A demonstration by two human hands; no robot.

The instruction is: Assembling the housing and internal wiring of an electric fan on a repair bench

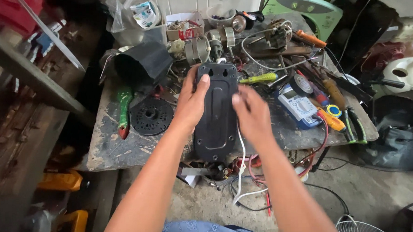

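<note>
I hold a long black plastic cover [217,118], rounded at both ends, upright over the front edge of a worn workbench [111,149]. My left hand [191,103] grips its left edge, thumb lying on the upper face. My right hand [251,113] holds the right edge with the fingers curled onto it. A white wire [241,174] hangs down from under the cover, beside red and black wires [254,167].
On the bench lie a blue multimeter [299,107], a yellow-green screwdriver [260,78], pliers [353,124], a tape roll [301,85], a black round disc [150,115], a green-handled tool [124,109] and motor parts [199,47]. A fan grille [359,226] rests on the concrete floor.
</note>
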